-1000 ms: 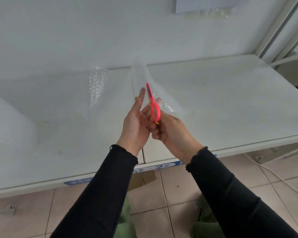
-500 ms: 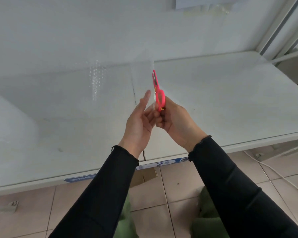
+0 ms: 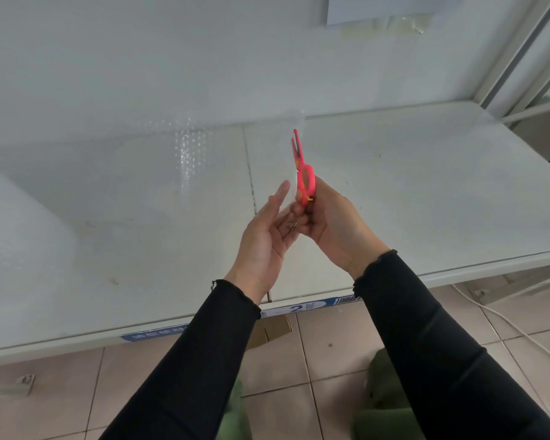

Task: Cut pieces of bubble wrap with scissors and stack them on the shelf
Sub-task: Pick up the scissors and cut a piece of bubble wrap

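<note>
White shelf point(image 3: 394, 185) below: right hand point(image 3: 337, 230) gripping scissors point(image 3: 304, 173) mid-cut, left hand point(image 3: 264, 246) spread steadying bubble wrap point(image 3: 191, 147); next, probably advance toward the shelf's back edge.

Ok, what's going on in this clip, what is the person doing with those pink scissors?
A person in black sleeves is cutting clear bubble wrap over a white shelf. The right hand grips the pink plastic scissors, blades slightly parted and pointing up and away. The left hand is open beside them, fingers against the transparent sheet. More bubble wrap lies spread across the left of the shelf.
</note>
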`<state>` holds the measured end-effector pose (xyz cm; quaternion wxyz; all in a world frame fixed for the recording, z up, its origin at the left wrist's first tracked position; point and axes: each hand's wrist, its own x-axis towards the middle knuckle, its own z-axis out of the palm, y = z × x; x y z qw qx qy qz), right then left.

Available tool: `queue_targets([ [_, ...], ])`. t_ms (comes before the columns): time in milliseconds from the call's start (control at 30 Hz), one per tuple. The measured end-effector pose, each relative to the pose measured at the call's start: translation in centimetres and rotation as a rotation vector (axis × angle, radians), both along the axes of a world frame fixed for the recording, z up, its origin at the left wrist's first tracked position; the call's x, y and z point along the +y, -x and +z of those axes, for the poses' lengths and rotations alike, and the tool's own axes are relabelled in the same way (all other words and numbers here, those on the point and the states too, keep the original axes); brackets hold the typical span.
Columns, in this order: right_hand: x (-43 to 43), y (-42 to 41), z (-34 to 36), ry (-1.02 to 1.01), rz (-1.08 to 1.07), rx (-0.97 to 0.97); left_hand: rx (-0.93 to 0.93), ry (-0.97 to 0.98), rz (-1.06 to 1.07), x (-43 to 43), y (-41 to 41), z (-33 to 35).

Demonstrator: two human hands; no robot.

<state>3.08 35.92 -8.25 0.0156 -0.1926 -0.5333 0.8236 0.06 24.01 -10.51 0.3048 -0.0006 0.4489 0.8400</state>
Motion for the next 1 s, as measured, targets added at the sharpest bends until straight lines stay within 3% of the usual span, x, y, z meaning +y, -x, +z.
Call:
queue_targets([
  [267,0.0,-0.2,-0.4,-0.042,0.011,0.016,-0.129,-0.013,0.005,-0.3,-0.3,-0.4],
  [433,0.2,0.0,-0.5,-0.108,-0.001,0.024,-0.244,0.21,0.305,-2.3,-2.2,-1.1],
  [500,0.5,0.0,-0.5,-0.158,0.011,0.033,-0.108,0.264,0.352,-3.1,-2.0,0.2],
  [633,0.8,-0.3,-0.6,-0.242,0.036,0.053,0.537,0.483,0.334,-2.9,3.6,4.8],
  [733,1.0,-0.7,-0.7,-0.292,0.06,0.075,0.925,0.765,0.179,-1.6,10.0,7.9],
  [800,1.1,-0.9,-0.7,-0.324,0.081,0.086,1.082,1.034,-0.051,-0.7,13.7,10.0],
  [867,1.3,-1.0,-0.9,-0.347,0.101,0.097,1.125,1.207,-0.329,0.2,16.1,12.2],
  [1000,1.6,-1.0,-1.3,-0.366,0.121,0.106,1.007,1.295,-0.743,1.8,18.3,14.7],
])
